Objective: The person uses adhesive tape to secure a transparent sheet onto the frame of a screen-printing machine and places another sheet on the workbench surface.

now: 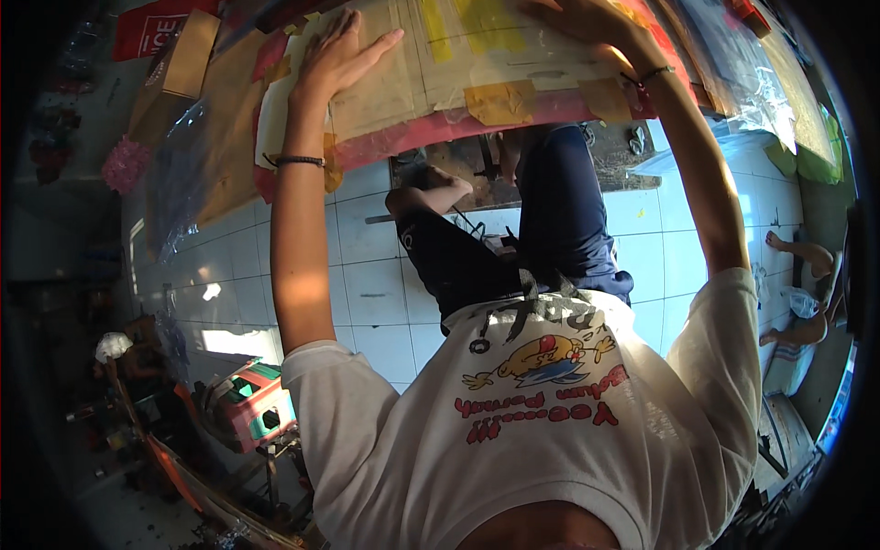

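Note:
A tan, board-like work surface lies in front of me, patched with yellow and brown tape and edged with a red-pink strip. My left hand rests flat near its left side, thumb and fingers apart, holding nothing. On the far right part of the same surface is my right hand, its fingers stretched toward the left and partly cut off by the top of the picture. Nothing shows in its grasp. A brown tape patch sits on the near edge between my forearms.
A cardboard box and a pink pompom-like thing are at the left. Clear plastic film drapes at the right. White floor tiles show below. A red-and-green house-shaped object stands lower left; another person's bare limbs appear far right.

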The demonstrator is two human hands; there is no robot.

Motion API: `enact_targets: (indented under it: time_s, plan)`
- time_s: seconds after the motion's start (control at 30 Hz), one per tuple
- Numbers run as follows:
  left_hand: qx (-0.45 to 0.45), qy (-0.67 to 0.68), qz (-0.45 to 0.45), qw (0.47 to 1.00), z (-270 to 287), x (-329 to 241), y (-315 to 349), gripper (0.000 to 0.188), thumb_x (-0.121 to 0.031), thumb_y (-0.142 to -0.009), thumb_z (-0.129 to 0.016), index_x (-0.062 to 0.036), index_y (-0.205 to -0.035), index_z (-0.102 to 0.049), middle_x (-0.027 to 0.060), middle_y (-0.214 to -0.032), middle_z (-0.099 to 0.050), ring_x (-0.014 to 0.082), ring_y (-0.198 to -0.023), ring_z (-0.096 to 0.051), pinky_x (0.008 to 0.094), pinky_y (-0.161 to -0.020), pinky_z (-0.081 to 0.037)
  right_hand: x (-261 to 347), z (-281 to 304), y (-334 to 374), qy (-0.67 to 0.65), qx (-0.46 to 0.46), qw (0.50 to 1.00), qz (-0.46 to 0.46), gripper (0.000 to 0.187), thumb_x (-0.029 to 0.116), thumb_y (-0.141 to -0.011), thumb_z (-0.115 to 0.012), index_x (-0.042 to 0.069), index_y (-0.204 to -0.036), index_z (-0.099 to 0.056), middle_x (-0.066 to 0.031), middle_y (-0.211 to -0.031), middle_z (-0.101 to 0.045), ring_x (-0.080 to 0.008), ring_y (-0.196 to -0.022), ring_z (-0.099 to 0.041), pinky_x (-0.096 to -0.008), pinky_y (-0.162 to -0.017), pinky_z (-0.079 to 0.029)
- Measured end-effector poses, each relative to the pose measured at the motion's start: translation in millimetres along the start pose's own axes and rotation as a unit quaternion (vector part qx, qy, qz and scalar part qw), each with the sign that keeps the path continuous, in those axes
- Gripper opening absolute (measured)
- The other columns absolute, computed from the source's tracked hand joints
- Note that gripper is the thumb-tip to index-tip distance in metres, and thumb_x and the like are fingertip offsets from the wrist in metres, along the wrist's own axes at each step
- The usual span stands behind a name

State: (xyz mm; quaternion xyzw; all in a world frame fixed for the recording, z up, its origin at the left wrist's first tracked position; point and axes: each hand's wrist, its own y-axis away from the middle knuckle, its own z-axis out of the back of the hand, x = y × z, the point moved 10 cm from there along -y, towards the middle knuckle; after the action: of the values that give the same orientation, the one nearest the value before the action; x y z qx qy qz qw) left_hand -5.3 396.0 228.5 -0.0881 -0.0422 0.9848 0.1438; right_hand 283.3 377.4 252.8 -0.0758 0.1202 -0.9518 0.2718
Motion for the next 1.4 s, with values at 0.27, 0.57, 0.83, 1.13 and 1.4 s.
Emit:
enact_targets:
  time_s: [0.27, 0.57, 0.83, 1.13, 1.4]
  plan:
    - [-0.006, -0.036, 0.029, 0.999, -3, 26, 1, 0.104, -0.079, -0.088, -0.035, -0.0017, -0.156, -0.019, 0.0137, -0.164, -0.018, 0.0302, -0.151, -0.021, 0.0467, -0.122, -0.018, -1, -34, -21, 0.037, 0.021, 0.997, 0.057, 0.061, 0.044, -0.104, -0.042, 0.001, -0.147, -0.042, -0.0201, -0.152, -0.041, -0.0352, -0.142, -0.038, -0.0431, -0.119, -0.026]
    - [0.008, -0.031, 0.054, 0.998, 1, 20, 0, 0.106, -0.079, -0.086, -0.039, -0.0024, -0.156, -0.020, 0.0121, -0.165, -0.018, 0.0307, -0.150, -0.022, 0.0546, -0.120, -0.021, -8, -27, -23, 0.023, 0.033, 0.999, 0.000, 0.064, 0.054, -0.102, -0.041, 0.012, -0.150, -0.043, -0.0096, -0.159, -0.035, -0.0292, -0.148, -0.029, -0.0546, -0.117, -0.020]
    - [-0.009, -0.001, 0.034, 0.999, 7, 17, 0, 0.100, -0.074, -0.089, -0.043, -0.0013, -0.154, -0.027, 0.0137, -0.164, -0.021, 0.0294, -0.150, -0.023, 0.0498, -0.120, -0.023, -5, -15, -17, -0.108, -0.026, 0.993, 0.041, 0.062, 0.053, -0.100, -0.047, 0.005, -0.140, -0.054, -0.0169, -0.152, -0.043, -0.0347, -0.145, -0.033, -0.0462, -0.119, -0.025]
    - [-0.024, 0.021, 0.014, 0.999, 13, 14, 1, 0.093, -0.063, -0.092, -0.051, 0.0035, -0.152, -0.028, 0.0210, -0.160, -0.027, 0.0328, -0.148, -0.026, 0.0388, -0.121, -0.023, -5, -5, -19, -0.048, -0.038, 0.998, -0.010, 0.064, 0.053, -0.095, -0.054, 0.008, -0.140, -0.052, -0.0150, -0.150, -0.045, -0.0364, -0.141, -0.035, -0.0502, -0.116, -0.028]
    - [-0.044, 0.031, -0.001, 0.999, 14, 13, 2, 0.094, -0.067, -0.090, -0.050, 0.0010, -0.151, -0.032, 0.0165, -0.160, -0.029, 0.0324, -0.148, -0.028, 0.0442, -0.122, -0.020, -12, -8, -27, -0.005, -0.024, 1.000, -0.008, 0.070, 0.058, -0.099, -0.043, 0.003, -0.143, -0.047, -0.0190, -0.153, -0.040, -0.0323, -0.144, -0.035, -0.0467, -0.118, -0.027]
